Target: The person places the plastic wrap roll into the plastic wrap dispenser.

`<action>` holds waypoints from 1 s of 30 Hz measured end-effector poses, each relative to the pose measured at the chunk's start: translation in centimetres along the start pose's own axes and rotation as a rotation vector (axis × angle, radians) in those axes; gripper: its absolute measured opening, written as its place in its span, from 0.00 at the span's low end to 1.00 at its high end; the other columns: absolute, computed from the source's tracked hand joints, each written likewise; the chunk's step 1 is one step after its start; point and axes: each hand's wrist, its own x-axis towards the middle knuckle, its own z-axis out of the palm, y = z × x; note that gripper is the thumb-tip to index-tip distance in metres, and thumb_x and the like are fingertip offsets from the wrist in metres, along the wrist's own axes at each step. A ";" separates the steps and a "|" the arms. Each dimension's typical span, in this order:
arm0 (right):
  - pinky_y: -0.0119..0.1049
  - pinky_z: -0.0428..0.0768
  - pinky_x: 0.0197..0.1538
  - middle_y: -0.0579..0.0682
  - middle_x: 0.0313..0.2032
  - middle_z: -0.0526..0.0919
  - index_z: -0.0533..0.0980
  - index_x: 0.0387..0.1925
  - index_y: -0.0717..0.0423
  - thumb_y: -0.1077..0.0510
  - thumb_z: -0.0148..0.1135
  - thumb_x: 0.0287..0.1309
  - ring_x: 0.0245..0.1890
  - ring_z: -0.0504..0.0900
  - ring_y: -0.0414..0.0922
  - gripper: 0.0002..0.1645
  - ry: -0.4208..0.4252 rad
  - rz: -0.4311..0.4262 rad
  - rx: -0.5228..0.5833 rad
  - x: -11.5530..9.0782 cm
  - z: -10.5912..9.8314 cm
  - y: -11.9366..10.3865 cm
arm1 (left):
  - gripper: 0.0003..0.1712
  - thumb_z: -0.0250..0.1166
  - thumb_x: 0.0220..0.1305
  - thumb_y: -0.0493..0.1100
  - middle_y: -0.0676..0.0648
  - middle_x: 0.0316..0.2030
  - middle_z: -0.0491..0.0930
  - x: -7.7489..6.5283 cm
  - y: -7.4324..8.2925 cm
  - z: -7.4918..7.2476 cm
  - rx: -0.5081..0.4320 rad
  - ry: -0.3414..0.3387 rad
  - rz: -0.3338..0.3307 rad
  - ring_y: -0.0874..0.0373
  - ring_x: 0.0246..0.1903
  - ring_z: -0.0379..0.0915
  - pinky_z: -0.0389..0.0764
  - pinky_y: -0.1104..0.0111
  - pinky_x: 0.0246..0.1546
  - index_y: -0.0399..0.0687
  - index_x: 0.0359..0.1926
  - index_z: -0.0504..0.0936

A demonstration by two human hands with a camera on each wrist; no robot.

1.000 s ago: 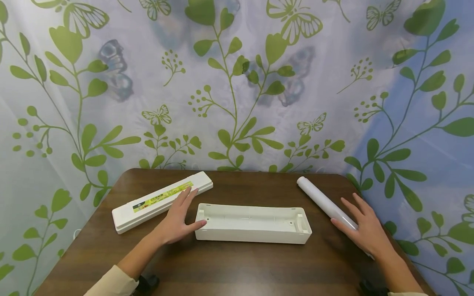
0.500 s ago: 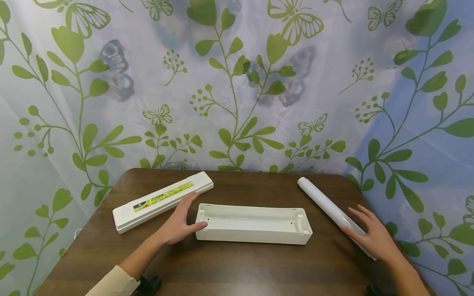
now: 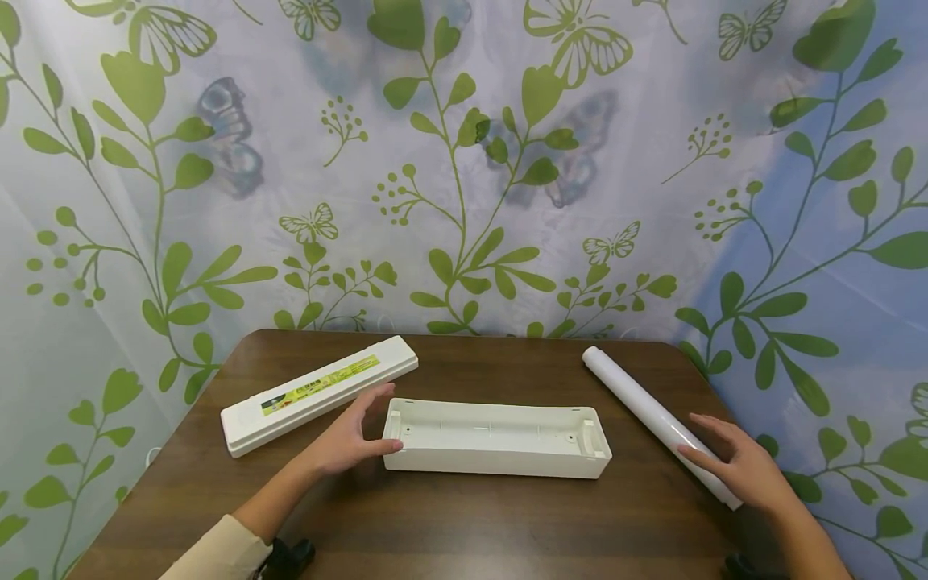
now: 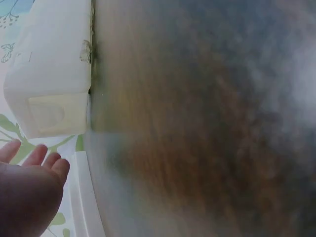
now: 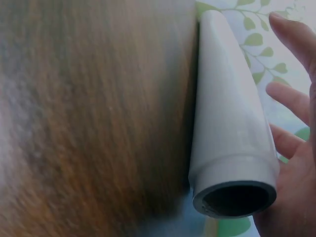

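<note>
A long white plastic box (image 3: 493, 465), uncovered on top, lies across the middle of the table. My left hand (image 3: 348, 443) is at its left end, thumb by the front corner and fingers behind. In the left wrist view these fingers (image 4: 37, 155) are extended just off the box's end wall (image 4: 54, 111). On the right, a glossy white roll of film (image 3: 645, 407) lies slanted on the table. My right hand (image 3: 747, 467) hovers by its near end with fingers loosely spread. The right wrist view shows the roll's hollow core (image 5: 237, 200) beside the palm.
A long white lid (image 3: 387, 358) with a yellow-green label (image 3: 319, 385) lies slanted at the left, behind my left hand. The brown wooden table (image 3: 500, 524) ends against a leaf-and-butterfly patterned curtain (image 3: 464, 201) at the back and sides.
My right hand has moved right and nearer, along the roll to its near end. My left fingers have drawn in from over the lid to the box's end. Box, lid and roll stay put.
</note>
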 end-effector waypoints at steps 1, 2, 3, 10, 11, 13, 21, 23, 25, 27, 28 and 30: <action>0.52 0.78 0.58 0.72 0.72 0.64 0.62 0.75 0.60 0.37 0.65 0.65 0.68 0.65 0.74 0.49 -0.013 0.005 0.015 0.0 0.0 0.1 | 0.54 0.78 0.57 0.50 0.36 0.76 0.60 0.1 -0.1 -0.1 -0.026 -0.020 -0.002 0.36 0.76 0.55 0.57 0.42 0.75 0.45 0.77 0.57; 0.43 0.81 0.54 0.72 0.71 0.65 0.62 0.75 0.60 0.37 0.65 0.65 0.67 0.67 0.73 0.49 -0.024 0.016 0.025 0.0 0.0 0.3 | 0.54 0.78 0.57 0.49 0.35 0.76 0.60 0.1 -0.2 -0.2 -0.048 -0.038 -0.003 0.36 0.77 0.55 0.57 0.43 0.75 0.44 0.77 0.57; 0.37 0.81 0.49 0.72 0.70 0.67 0.62 0.76 0.60 0.37 0.65 0.66 0.66 0.70 0.73 0.49 -0.037 0.025 0.037 0.0 0.0 0.4 | 0.55 0.78 0.57 0.48 0.35 0.76 0.59 0.2 -0.2 -0.3 -0.065 -0.056 -0.002 0.35 0.77 0.54 0.56 0.43 0.75 0.44 0.77 0.56; 0.41 0.81 0.42 0.76 0.64 0.72 0.61 0.77 0.59 0.37 0.65 0.66 0.60 0.78 0.70 0.49 -0.085 0.057 0.068 0.0 0.0 0.7 | 0.57 0.80 0.53 0.47 0.31 0.77 0.57 0.5 -0.4 -0.7 -0.087 -0.120 -0.027 0.33 0.76 0.56 0.59 0.42 0.73 0.41 0.77 0.56; 0.43 0.81 0.42 0.76 0.65 0.72 0.61 0.77 0.59 0.38 0.65 0.66 0.60 0.78 0.70 0.49 -0.089 0.055 0.068 0.1 -0.1 0.7 | 0.57 0.81 0.53 0.47 0.31 0.77 0.57 0.5 -0.5 -0.7 -0.090 -0.127 -0.032 0.33 0.75 0.56 0.60 0.42 0.73 0.41 0.77 0.57; 0.43 0.81 0.42 0.75 0.66 0.71 0.61 0.76 0.59 0.38 0.66 0.66 0.60 0.77 0.70 0.49 -0.095 0.053 0.072 0.3 -0.3 0.7 | 0.57 0.81 0.53 0.46 0.31 0.76 0.57 0.6 -0.6 -0.8 -0.094 -0.140 -0.039 0.33 0.75 0.57 0.61 0.42 0.73 0.40 0.77 0.57; 0.34 0.81 0.40 0.70 0.68 0.72 0.64 0.74 0.62 0.44 0.69 0.65 0.52 0.84 0.47 0.45 -0.127 0.012 0.108 0.9 -0.5 0.7 | 0.59 0.81 0.52 0.42 0.31 0.77 0.54 0.9 -0.8 -1.0 -0.164 -0.190 -0.013 0.35 0.76 0.54 0.59 0.45 0.74 0.40 0.77 0.55; 0.31 0.80 0.39 0.69 0.66 0.75 0.66 0.73 0.61 0.45 0.70 0.64 0.47 0.82 0.33 0.45 -0.122 0.004 0.115 1.0 -0.5 0.8 | 0.59 0.81 0.52 0.40 0.32 0.77 0.53 1.0 -0.9 -1.1 -0.189 -0.212 -0.010 0.35 0.77 0.53 0.58 0.46 0.74 0.41 0.78 0.54; 0.29 0.80 0.39 0.69 0.63 0.77 0.66 0.73 0.63 0.47 0.71 0.63 0.43 0.79 0.25 0.44 -0.113 -0.023 0.109 1.1 -0.4 1.0 | 0.60 0.81 0.52 0.39 0.33 0.78 0.51 1.1 -1.0 -1.1 -0.206 -0.237 -0.009 0.34 0.77 0.51 0.58 0.46 0.74 0.43 0.78 0.53; 0.28 0.79 0.39 0.69 0.61 0.79 0.67 0.72 0.65 0.49 0.72 0.62 0.42 0.78 0.23 0.44 -0.110 -0.041 0.122 1.1 -0.3 1.2 | 0.60 0.81 0.52 0.38 0.33 0.78 0.50 1.2 -1.1 -1.2 -0.217 -0.263 -0.005 0.33 0.77 0.50 0.57 0.48 0.74 0.44 0.78 0.52; 0.28 0.79 0.39 0.70 0.61 0.79 0.66 0.72 0.66 0.50 0.72 0.62 0.42 0.78 0.23 0.44 -0.111 -0.046 0.131 1.1 -0.3 1.3 | 0.61 0.80 0.52 0.38 0.33 0.78 0.49 1.2 -1.2 -1.2 -0.223 -0.272 -0.005 0.33 0.77 0.49 0.58 0.48 0.73 0.44 0.79 0.51; 0.28 0.80 0.39 0.70 0.61 0.79 0.66 0.71 0.68 0.52 0.72 0.62 0.43 0.79 0.24 0.44 -0.116 -0.056 0.151 1.1 -0.2 1.4 | 0.61 0.80 0.52 0.38 0.32 0.78 0.48 1.3 -1.3 -1.3 -0.232 -0.289 -0.003 0.32 0.77 0.48 0.57 0.49 0.74 0.44 0.79 0.50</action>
